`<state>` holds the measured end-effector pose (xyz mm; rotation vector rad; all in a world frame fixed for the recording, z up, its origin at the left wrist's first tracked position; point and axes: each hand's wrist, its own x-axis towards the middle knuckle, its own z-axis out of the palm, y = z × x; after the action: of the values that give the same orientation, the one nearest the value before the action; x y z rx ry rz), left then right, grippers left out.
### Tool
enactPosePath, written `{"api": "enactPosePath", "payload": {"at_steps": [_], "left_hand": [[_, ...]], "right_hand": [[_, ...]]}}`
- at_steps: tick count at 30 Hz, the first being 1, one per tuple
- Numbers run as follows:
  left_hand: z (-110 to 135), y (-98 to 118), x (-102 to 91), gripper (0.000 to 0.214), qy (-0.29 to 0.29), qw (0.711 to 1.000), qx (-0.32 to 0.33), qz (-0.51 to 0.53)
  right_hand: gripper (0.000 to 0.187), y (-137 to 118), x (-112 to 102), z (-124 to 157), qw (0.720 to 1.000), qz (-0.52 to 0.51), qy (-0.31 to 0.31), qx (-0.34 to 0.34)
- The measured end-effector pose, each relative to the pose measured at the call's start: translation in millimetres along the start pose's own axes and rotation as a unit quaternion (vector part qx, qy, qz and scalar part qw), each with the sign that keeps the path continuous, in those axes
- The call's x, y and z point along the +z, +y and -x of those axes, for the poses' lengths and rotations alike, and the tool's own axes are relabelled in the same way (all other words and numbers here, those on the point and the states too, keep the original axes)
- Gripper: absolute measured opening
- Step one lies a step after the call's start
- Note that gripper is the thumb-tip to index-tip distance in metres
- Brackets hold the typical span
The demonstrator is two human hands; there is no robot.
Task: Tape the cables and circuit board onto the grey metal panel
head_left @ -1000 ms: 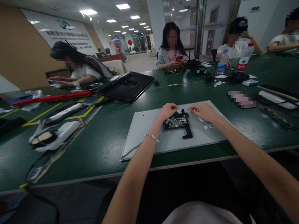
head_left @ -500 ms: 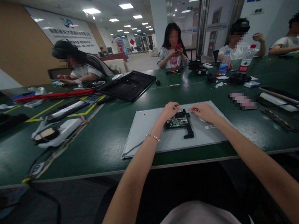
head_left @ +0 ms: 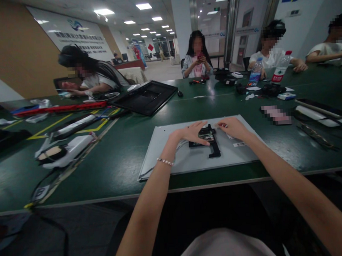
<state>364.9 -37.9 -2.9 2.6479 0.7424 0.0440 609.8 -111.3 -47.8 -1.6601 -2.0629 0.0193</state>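
Observation:
A flat grey panel [head_left: 166,143], likely the back of a display, lies on the green table in front of me. On it sits a black bracket [head_left: 215,150] with a green circuit board [head_left: 208,136] beside it. My left hand [head_left: 192,133] is open over the board's left side, thumb and fingers spread around it and covering part of it. Just right of the bracket's top end, my right hand [head_left: 233,127] is closed with fingertips pinched together; whatever they hold is too small to make out. A thin cable [head_left: 181,143] runs near my left wrist.
Beyond the panel lies a black monitor housing [head_left: 148,98] with a mouse [head_left: 180,93]. Left is a white device [head_left: 70,149] with cables. To the right are a pink phone-like object [head_left: 275,114], a white power bank-like item [head_left: 321,115] and bottles [head_left: 281,68]. Several people sit around.
My left hand has moved from the bracket's top down and left, its fingers spreading over the board. My right hand stays almost in place. A person at right has lowered a hand.

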Motion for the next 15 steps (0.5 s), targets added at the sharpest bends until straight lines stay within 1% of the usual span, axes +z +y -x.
{"api": "enactPosePath", "payload": {"at_steps": [3, 7, 11, 15], "left_hand": [[0.5, 2.3, 0.3, 0.115, 0.004, 1.0, -0.008, -0.002], [-0.7, 3.8, 1.8, 0.106, 0.016, 0.999, -0.024, 0.018], [-0.5, 1.6, 2.6, 0.099, 0.029, 0.999, -0.03, 0.015], [-0.2, -3.1, 3.8, 0.099, 0.029, 0.999, -0.036, 0.018]], "right_hand": [[0.024, -0.4, -0.8, -0.3, 1.0, 0.003, -0.001, -0.003], [0.024, -0.8, -0.6, -0.9, 1.0, 0.013, 0.0, -0.003], [0.025, -1.6, -0.5, -1.0, 1.0, 0.01, 0.003, -0.002], [0.026, -5.4, -3.2, -0.2, 1.0, 0.011, 0.019, -0.001]]}}
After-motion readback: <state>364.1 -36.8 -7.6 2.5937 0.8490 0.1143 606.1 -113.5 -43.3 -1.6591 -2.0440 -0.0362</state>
